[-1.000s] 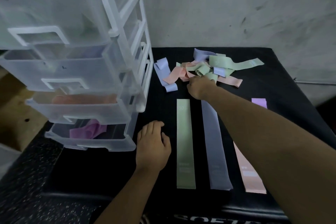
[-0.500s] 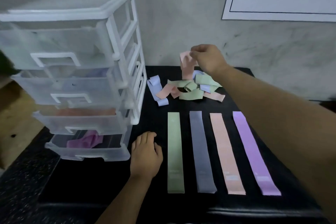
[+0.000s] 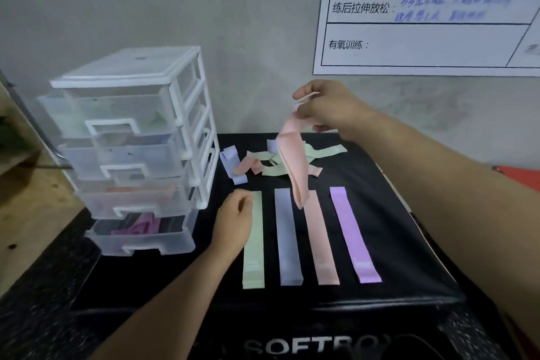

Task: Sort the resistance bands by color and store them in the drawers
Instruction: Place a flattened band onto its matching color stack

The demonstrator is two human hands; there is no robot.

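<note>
My right hand (image 3: 327, 108) pinches the top end of a pink resistance band (image 3: 295, 161), which hangs in the air above the tangled pile of bands (image 3: 271, 164) at the back of the black surface. Four bands lie flat in a row in front: green (image 3: 253, 242), blue-grey (image 3: 287, 237), pink (image 3: 323, 245) and purple (image 3: 352, 234). My left hand (image 3: 233, 222) rests on the surface by the green band, fingers loosely curled, holding nothing. A clear four-drawer unit (image 3: 131, 137) stands at the left, its drawers pulled partly out.
The bottom drawer (image 3: 140, 240) holds a purple band, the one above a pink band. A black padded box (image 3: 409, 272) forms the work surface. A whiteboard (image 3: 423, 9) hangs on the grey wall behind. A wooden shelf (image 3: 26, 213) lies at the left.
My right hand has lifted the pink band from the pile up into the air, so it now hangs full length. The camera has tilted up. My left hand has stayed in place.
</note>
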